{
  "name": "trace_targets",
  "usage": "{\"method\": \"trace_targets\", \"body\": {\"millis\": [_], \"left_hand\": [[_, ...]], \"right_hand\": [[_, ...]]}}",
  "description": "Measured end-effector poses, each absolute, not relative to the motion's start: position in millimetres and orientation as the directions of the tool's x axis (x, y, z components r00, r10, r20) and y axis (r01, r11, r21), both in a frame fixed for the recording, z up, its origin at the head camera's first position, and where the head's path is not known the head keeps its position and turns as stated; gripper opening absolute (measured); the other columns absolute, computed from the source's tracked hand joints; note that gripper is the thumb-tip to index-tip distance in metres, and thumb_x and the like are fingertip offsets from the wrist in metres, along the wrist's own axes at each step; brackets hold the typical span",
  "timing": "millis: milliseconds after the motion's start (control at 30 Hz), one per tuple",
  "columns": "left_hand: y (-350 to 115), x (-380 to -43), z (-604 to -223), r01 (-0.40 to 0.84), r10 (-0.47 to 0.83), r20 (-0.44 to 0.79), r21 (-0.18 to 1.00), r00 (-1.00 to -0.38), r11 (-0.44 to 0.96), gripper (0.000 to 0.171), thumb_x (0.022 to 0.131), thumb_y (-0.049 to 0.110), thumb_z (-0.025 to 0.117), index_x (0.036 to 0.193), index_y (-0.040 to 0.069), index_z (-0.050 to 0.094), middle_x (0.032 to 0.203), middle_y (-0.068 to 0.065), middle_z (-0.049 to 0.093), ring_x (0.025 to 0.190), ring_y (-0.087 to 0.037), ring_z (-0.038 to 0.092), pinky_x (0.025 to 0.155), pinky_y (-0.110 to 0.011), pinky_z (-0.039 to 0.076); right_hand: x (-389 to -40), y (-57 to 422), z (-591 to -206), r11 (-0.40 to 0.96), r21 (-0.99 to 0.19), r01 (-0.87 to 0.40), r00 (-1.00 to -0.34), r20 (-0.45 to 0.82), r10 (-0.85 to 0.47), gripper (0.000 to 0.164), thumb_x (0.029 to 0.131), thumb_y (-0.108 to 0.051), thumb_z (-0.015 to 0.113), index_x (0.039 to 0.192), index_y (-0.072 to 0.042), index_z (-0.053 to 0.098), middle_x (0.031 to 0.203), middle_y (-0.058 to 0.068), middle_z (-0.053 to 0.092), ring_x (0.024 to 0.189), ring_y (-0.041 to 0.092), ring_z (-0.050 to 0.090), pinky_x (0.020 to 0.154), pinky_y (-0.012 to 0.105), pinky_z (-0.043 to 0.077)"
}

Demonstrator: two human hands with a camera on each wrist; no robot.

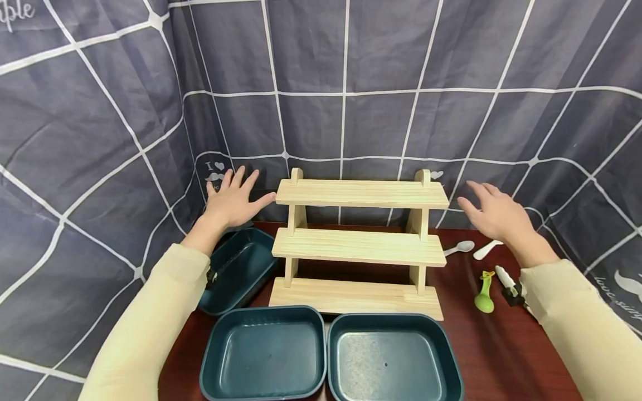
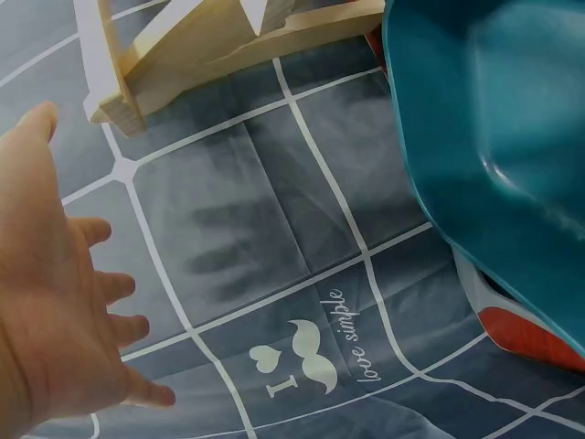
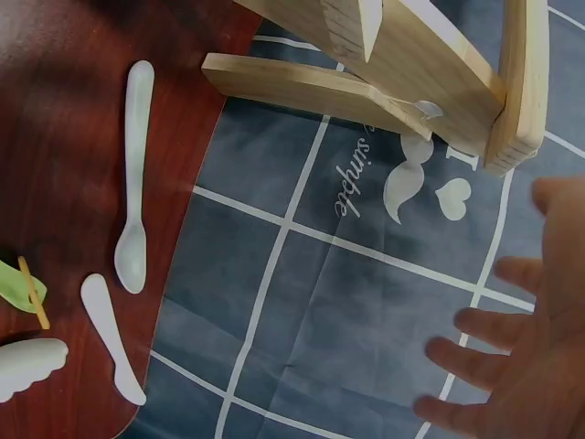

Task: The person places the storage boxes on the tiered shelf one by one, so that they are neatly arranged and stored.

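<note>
A three-tier wooden display shelf [image 1: 358, 245] stands on the dark red table, in the middle of the head view. My left hand [image 1: 232, 200] is at the shelf's left, fingers spread and thumb pointing toward the top tier's left end. On the other side my right hand [image 1: 494, 214] hovers beyond the shelf's right end, fingers extended and holding nothing. In the left wrist view the left hand [image 2: 55, 293] has straight, separate fingers near the shelf's side. The right wrist view shows the right hand [image 3: 521, 338] equally spread, close to the wooden upright [image 3: 521, 91].
Two dark teal bins [image 1: 266, 353] [image 1: 393, 356] sit in front of the shelf; another teal bin [image 1: 241, 273] is under the left forearm. At right lie a pale spoon [image 1: 460, 248], a white utensil [image 1: 486, 250], a green scoop [image 1: 485, 295] and a white-and-black item [image 1: 507, 283]. Grey gridded curtain [image 1: 381, 128] surrounds the table.
</note>
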State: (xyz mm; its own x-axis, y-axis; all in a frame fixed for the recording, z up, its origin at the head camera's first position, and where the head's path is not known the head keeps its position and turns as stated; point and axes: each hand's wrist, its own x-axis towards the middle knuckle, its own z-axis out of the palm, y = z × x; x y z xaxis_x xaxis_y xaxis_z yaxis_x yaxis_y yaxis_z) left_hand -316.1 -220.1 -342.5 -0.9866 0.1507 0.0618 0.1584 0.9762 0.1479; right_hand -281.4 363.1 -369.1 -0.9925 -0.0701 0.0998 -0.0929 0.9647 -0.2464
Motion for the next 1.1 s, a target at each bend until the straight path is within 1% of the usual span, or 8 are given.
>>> {"method": "trace_targets", "body": {"millis": [67,200,400,633,833,967,1000,1100], "left_hand": [[-221.3,-312.7,-343.1,0.159,0.149,0.072,0.157,-0.986,0.975,0.104,0.090,0.090,0.027,0.168,0.023,0.014,0.173,-0.016,0.002,0.156,-0.044,-0.001,0.112,-0.080,-0.007],[-224.7,-303.1,-343.3,0.157,0.138,0.110,0.187,-0.984,0.970,0.106,0.088,0.091,0.027,0.168,0.022,0.018,0.172,-0.017,0.007,0.156,-0.045,0.004,0.113,-0.079,0.001],[-234.6,-284.4,-345.4,0.166,0.125,0.177,0.243,-0.976,0.956,0.104,0.089,0.089,0.032,0.166,0.020,0.025,0.170,-0.018,0.016,0.153,-0.045,0.014,0.115,-0.075,0.011],[-250.6,-254.2,-357.4,0.162,0.095,0.223,0.304,-0.970,0.939,0.099,0.092,0.081,0.047,0.165,0.017,0.030,0.167,-0.021,0.024,0.150,-0.047,0.023,0.113,-0.074,0.021],[-265.8,-226.5,-373.9,0.157,0.060,0.272,0.349,-0.960,0.924,0.087,0.097,0.066,0.057,0.161,0.012,0.036,0.161,-0.024,0.034,0.142,-0.051,0.034,0.106,-0.076,0.032],[-273.2,-210.5,-385.8,0.138,0.024,0.285,0.387,-0.958,0.912,0.081,0.099,0.060,0.059,0.160,0.011,0.038,0.158,-0.024,0.038,0.137,-0.051,0.040,0.101,-0.075,0.037],[-275.1,-207.1,-389.2,0.133,0.015,0.289,0.394,-0.957,0.909,0.080,0.099,0.059,0.059,0.159,0.011,0.039,0.157,-0.023,0.040,0.136,-0.050,0.041,0.099,-0.075,0.038],[-280.7,-196.8,-399.1,0.114,-0.013,0.297,0.406,-0.955,0.907,0.077,0.099,0.056,0.061,0.158,0.011,0.041,0.154,-0.023,0.043,0.132,-0.049,0.045,0.095,-0.074,0.041]], "right_hand": [[-276.3,364.9,-372.0,0.962,-0.260,-0.089,-0.993,0.094,-0.067,0.079,0.106,-0.059,0.032,0.163,-0.004,0.024,0.157,0.038,0.026,0.132,0.063,0.036,0.096,0.079,0.035],[-265.6,366.8,-379.9,0.955,-0.283,-0.090,-0.994,0.083,-0.069,0.075,0.107,-0.050,0.043,0.160,0.001,0.027,0.153,0.040,0.029,0.127,0.064,0.040,0.094,0.079,0.036],[-246.9,363.8,-397.9,0.936,-0.329,-0.129,-0.989,0.110,-0.097,0.069,0.105,-0.038,0.055,0.151,0.009,0.038,0.135,0.040,0.049,0.113,0.055,0.056,0.088,0.073,0.044],[-224.9,354.1,-424.6,0.898,-0.408,-0.165,-0.986,0.100,-0.135,0.063,0.103,-0.038,0.060,0.145,0.008,0.047,0.125,0.031,0.063,0.106,0.045,0.066,0.086,0.066,0.049],[-204.6,344.2,-449.1,0.883,-0.442,-0.155,-0.988,0.059,-0.144,0.060,0.101,-0.038,0.065,0.142,0.004,0.052,0.113,0.022,0.071,0.096,0.037,0.069,0.082,0.061,0.053],[-193.4,340.3,-464.6,0.877,-0.453,-0.159,-0.987,0.045,-0.156,0.060,0.101,-0.039,0.066,0.142,0.004,0.052,0.116,0.024,0.070,0.101,0.041,0.068,0.084,0.061,0.053],[-190.6,339.1,-468.1,0.872,-0.463,-0.157,-0.987,0.036,-0.158,0.061,0.102,-0.039,0.065,0.143,0.004,0.052,0.121,0.027,0.068,0.106,0.044,0.067,0.086,0.063,0.053],[-184.1,335.2,-477.2,0.856,-0.496,-0.149,-0.986,0.011,-0.165,0.061,0.102,-0.040,0.065,0.142,0.004,0.052,0.128,0.030,0.064,0.110,0.045,0.065,0.088,0.063,0.053]]}}
